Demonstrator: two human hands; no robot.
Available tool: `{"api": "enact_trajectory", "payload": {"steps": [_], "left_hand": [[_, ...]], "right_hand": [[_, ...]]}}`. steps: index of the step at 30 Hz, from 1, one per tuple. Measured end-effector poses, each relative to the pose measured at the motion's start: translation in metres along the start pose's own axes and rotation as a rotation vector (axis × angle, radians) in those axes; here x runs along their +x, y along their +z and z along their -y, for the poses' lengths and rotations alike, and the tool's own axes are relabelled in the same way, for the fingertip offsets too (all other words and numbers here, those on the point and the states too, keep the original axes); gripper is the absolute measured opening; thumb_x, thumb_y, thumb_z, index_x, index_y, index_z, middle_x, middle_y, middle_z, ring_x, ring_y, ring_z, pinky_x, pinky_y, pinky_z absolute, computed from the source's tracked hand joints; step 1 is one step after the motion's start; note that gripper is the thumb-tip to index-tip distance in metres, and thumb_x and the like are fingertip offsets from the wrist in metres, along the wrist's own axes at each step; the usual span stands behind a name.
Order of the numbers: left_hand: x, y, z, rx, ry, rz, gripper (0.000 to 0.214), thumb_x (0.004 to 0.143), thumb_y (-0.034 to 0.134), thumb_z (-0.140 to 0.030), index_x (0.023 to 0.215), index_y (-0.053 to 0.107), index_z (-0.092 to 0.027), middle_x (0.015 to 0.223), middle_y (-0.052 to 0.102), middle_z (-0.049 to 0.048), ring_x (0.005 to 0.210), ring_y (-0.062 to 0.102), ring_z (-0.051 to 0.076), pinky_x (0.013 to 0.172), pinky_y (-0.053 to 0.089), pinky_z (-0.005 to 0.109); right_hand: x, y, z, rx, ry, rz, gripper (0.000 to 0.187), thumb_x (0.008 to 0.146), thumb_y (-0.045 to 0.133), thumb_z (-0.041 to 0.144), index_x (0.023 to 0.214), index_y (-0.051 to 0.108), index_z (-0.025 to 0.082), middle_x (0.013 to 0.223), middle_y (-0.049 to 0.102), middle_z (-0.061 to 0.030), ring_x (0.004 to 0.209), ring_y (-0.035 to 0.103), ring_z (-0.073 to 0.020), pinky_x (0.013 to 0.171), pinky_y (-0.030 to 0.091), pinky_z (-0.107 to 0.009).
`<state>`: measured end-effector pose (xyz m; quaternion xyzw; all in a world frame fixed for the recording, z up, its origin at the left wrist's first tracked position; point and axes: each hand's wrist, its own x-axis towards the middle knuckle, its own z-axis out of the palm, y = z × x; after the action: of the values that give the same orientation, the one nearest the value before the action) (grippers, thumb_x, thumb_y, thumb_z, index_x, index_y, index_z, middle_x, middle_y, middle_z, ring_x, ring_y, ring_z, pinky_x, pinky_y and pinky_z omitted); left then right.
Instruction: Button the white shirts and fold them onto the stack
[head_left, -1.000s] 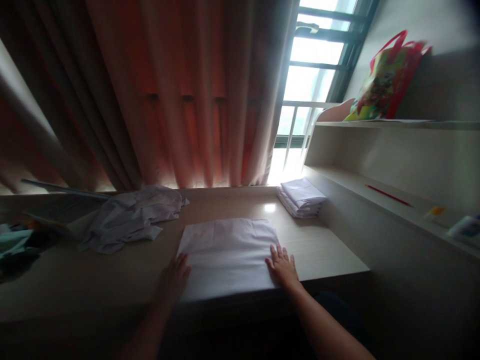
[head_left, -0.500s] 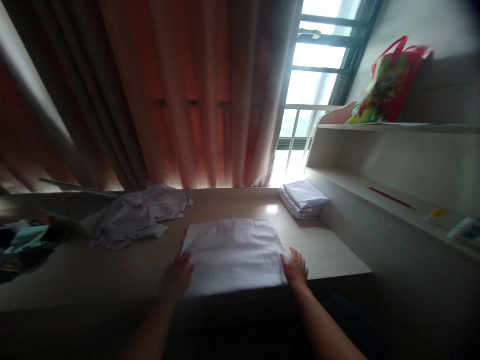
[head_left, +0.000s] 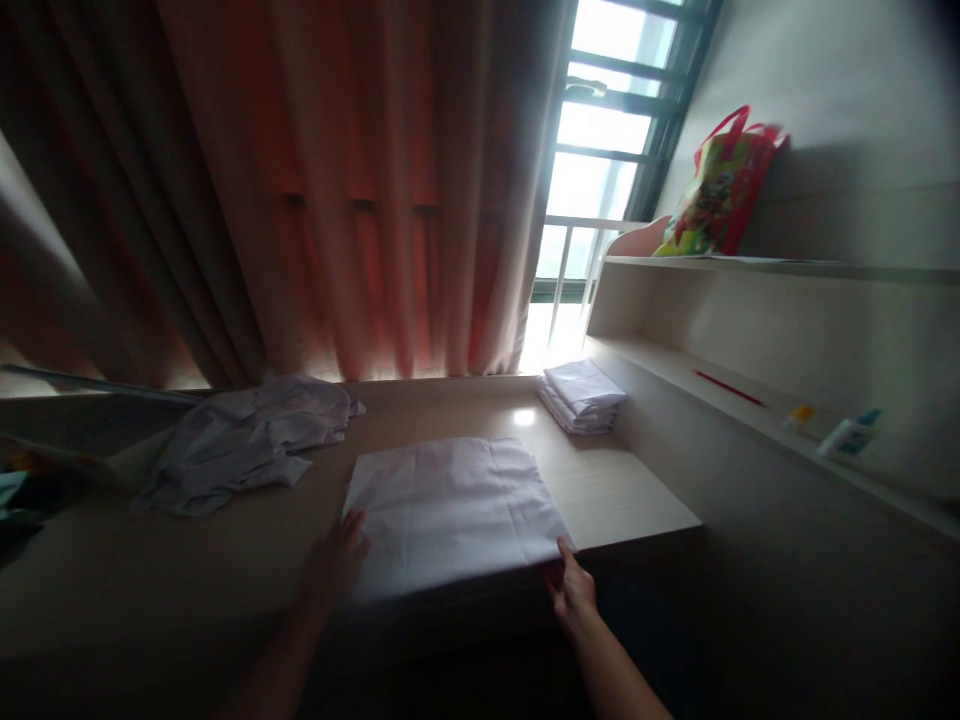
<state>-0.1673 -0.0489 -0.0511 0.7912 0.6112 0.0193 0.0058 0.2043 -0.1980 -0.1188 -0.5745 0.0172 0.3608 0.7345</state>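
A white cloth, folded into a flat rectangle with creases across it, lies at the table's front edge. My left hand rests at its left side, fingers stretched out and touching the border. At the near right corner is my right hand, the thumb on top of the cloth and the fingers curled below the edge, pinching it. Farther back on the right sits a stack of folded white cloths. A crumpled white cloth lies loose on the left.
The pale table meets a shelf unit on the right. A red pencil and a glue bottle are on its lower shelf, and a colourful bag above. Dark items lie far left. Curtains hang behind.
My right hand has moved from the cloth's right side down to its near right corner and now pinches it. My left hand stays at the left side. The view has shifted to the right.
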Motion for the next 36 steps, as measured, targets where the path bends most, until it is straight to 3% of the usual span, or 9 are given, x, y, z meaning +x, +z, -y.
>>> {"api": "enact_trajectory", "payload": {"steps": [3,6,10,15,18,21,26,32,36], "left_hand": [[0.002,0.0,0.003,-0.051,0.007,-0.003,0.055,0.1,0.025,-0.033,0.15,0.041,-0.015,0.158,0.036,0.0109,0.146,0.034,0.024,0.115,0.032,0.043],[0.008,0.002,0.013,-0.088,0.031,-0.017,0.053,0.099,0.029,-0.033,0.147,0.045,-0.017,0.154,0.043,0.0092,0.141,0.043,0.021,0.115,0.033,0.036],[0.02,0.004,0.03,-0.125,0.05,-0.055,0.051,0.099,0.031,-0.036,0.143,0.051,-0.02,0.15,0.05,0.0065,0.135,0.049,0.021,0.113,0.036,0.035],[0.031,0.006,0.048,-0.136,0.016,-0.084,0.05,0.098,0.036,-0.042,0.142,0.052,-0.027,0.152,0.047,0.0035,0.142,0.04,0.024,0.113,0.033,0.042],[0.032,0.012,0.053,-0.147,0.028,-0.103,0.05,0.097,0.038,-0.045,0.144,0.05,-0.03,0.155,0.043,0.0027,0.146,0.032,0.026,0.115,0.028,0.045],[0.031,0.017,0.055,-0.177,0.025,-0.121,0.052,0.097,0.038,-0.046,0.146,0.047,-0.03,0.154,0.045,0.0036,0.144,0.035,0.026,0.115,0.025,0.047],[0.031,0.022,0.056,-0.225,0.017,-0.116,0.054,0.097,0.038,-0.046,0.148,0.044,-0.028,0.153,0.045,0.0052,0.143,0.036,0.027,0.115,0.023,0.046],[0.032,0.03,0.057,-0.247,0.037,-0.131,0.054,0.096,0.042,-0.05,0.147,0.045,-0.033,0.155,0.043,0.005,0.144,0.033,0.03,0.115,0.021,0.05],[0.032,0.03,0.06,-0.317,0.043,-0.166,0.055,0.095,0.046,-0.048,0.147,0.045,-0.029,0.15,0.049,0.0059,0.141,0.038,0.029,0.115,0.023,0.048]], "right_hand": [[-0.007,0.001,0.001,0.066,0.205,0.019,0.04,0.069,0.081,0.045,0.084,0.055,0.018,0.061,0.061,0.0029,0.055,0.063,-0.0152,0.056,0.052,-0.028],[-0.008,0.0,0.008,0.059,0.231,-0.004,0.029,0.076,0.076,0.034,0.086,0.055,0.017,0.057,0.062,0.0024,0.052,0.065,-0.0161,0.056,0.055,-0.029],[-0.008,-0.002,0.016,0.004,0.2,0.012,0.022,0.079,0.071,0.026,0.088,0.055,0.016,0.057,0.065,0.0012,0.053,0.068,-0.0187,0.058,0.059,-0.034],[-0.012,0.002,0.022,-0.054,0.115,0.057,0.036,0.071,0.078,0.034,0.095,0.058,0.016,0.068,0.07,-0.0005,0.059,0.071,-0.0195,0.058,0.061,-0.032],[-0.012,0.002,0.026,-0.074,0.121,0.038,0.044,0.067,0.081,0.039,0.096,0.059,0.015,0.073,0.072,-0.0036,0.063,0.073,-0.0211,0.057,0.061,-0.031],[-0.011,0.001,0.028,-0.102,0.116,0.033,0.046,0.066,0.082,0.039,0.099,0.061,0.014,0.077,0.073,-0.0046,0.066,0.074,-0.0225,0.057,0.061,-0.031],[-0.004,0.004,0.033,-0.103,0.089,0.009,0.034,0.07,0.08,0.031,0.095,0.062,0.017,0.076,0.07,0.0018,0.061,0.069,-0.0154,0.059,0.061,-0.029],[0.007,0.03,0.043,-0.118,0.094,0.07,0.025,0.073,0.075,0.028,0.092,0.06,0.021,0.072,0.065,0.005,0.05,0.056,-0.0085,0.042,0.045,-0.018],[0.012,0.04,0.041,-0.272,-0.041,0.032,0.03,0.073,0.07,0.039,0.094,0.06,0.019,0.074,0.062,0.0023,0.053,0.055,-0.0116,0.043,0.044,-0.022]]}}
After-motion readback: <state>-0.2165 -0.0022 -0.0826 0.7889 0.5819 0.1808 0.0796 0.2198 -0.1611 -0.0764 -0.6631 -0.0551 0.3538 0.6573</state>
